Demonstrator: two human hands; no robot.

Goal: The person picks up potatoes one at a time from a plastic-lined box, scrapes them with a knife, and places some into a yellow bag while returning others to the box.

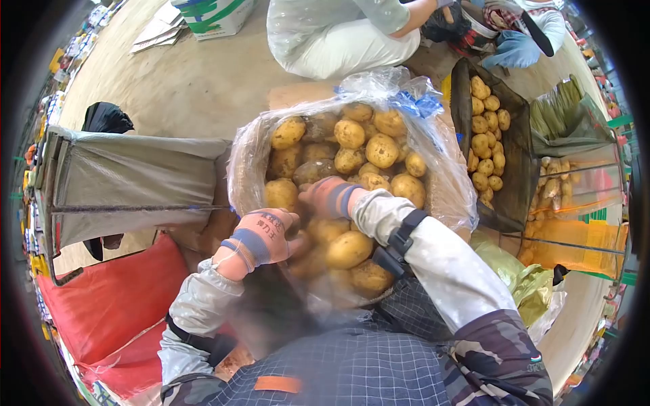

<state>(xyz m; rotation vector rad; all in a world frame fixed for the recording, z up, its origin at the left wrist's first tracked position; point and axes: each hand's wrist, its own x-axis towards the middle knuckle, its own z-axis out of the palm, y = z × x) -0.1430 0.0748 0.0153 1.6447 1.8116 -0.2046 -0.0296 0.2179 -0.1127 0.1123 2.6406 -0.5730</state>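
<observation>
A big clear plastic bag [450, 179] full of yellow potatoes [381, 150] sits right in front of me. My left hand [265, 235], in an orange and blue work glove, rests on the bag's near left rim among the potatoes, fingers curled. My right hand [330, 196], gloved the same way, reaches into the middle of the pile with fingers down between the potatoes. What either hand grips is hidden. A black strap wraps my right forearm.
A black tray [516, 145] of small potatoes stands to the right, next to orange netting [575, 233]. A grey cloth bin [135, 179] and a red sack [112, 298] lie to the left. Another person in light clothes [338, 37] crouches at the back; a cardboard box [213, 15] is beyond.
</observation>
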